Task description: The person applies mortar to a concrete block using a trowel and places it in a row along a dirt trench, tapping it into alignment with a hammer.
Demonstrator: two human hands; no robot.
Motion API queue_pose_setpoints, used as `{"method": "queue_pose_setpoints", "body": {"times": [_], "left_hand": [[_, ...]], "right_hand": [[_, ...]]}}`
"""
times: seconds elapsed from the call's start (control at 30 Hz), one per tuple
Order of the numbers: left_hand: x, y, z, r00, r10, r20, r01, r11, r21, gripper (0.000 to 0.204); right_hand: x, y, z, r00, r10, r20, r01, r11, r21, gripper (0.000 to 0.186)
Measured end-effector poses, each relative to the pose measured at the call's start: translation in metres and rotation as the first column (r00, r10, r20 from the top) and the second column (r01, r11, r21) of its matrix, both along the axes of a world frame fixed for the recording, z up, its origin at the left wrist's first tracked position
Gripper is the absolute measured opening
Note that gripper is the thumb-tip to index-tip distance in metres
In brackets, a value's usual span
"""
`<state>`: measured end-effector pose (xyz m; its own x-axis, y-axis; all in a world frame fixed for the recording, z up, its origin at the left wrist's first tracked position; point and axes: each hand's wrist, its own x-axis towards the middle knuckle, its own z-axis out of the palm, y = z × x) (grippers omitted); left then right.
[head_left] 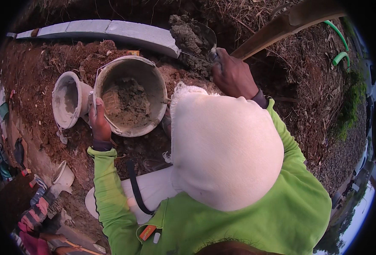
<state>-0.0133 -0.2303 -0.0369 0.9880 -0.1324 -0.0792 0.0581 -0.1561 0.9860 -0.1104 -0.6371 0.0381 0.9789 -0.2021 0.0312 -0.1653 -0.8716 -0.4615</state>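
A round bucket (161, 91) stands tilted on the soil, with grey-brown wet mortar (130, 102) on its bottom and wall. My left hand (99, 121) is closed on the near left part of its rim. Farther off to the right, my right hand (233, 75) is closed round the handle of a trowel, mostly hidden by the fist. The trowel's dark blade (208, 35) lies by a heap of mortar (187, 38), at the end of a row of pale blocks (132, 35). A smaller pale bucket (67, 102) leans against the big one on the left.
A wooden beam (287, 27) slants in at the upper right, close to my right hand. Large pale cloth (228, 148) bulges between my arms. Another person's striped sleeve (35, 212) and a pale container (64, 175) are at lower left. Green hose (340, 57) lies far right.
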Motion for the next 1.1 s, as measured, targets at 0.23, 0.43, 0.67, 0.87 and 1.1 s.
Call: {"method": "queue_pose_setpoints", "body": {"times": [0.23, 0.43, 0.67, 0.87, 1.1], "left_hand": [[0.003, -0.012, 0.009, 0.999, -0.038, 0.028, 0.035, 0.995, 0.097, 0.053], [0.003, -0.003, 0.014, 0.994, -0.031, 0.106, 0.009, 0.979, 0.204, 0.048], [0.004, -0.021, 0.019, 0.99, -0.126, -0.062, 0.125, 0.992, -0.027, 0.043], [-0.005, -0.008, 0.018, 0.991, -0.118, -0.056, 0.122, 0.99, 0.075, 0.042], [0.003, -0.031, 0.028, 0.938, -0.22, 0.268, 0.164, 0.962, 0.217, 0.031]], "right_hand": [[0.017, -0.009, -0.117, 0.987, -0.086, -0.139, 0.048, 0.964, -0.261, 0.045], [0.009, 0.01, -0.021, 1.0, 0.009, -0.001, -0.009, 0.998, -0.065, 0.039], [0.051, 0.083, -0.018, 0.813, 0.548, -0.197, -0.557, 0.83, 0.012, 0.023], [0.091, 0.134, -0.055, 0.699, 0.537, -0.472, -0.681, 0.701, -0.211, 0.02], [0.092, 0.112, -0.118, 0.471, 0.824, -0.314, -0.789, 0.553, 0.267, 0.034]]}}
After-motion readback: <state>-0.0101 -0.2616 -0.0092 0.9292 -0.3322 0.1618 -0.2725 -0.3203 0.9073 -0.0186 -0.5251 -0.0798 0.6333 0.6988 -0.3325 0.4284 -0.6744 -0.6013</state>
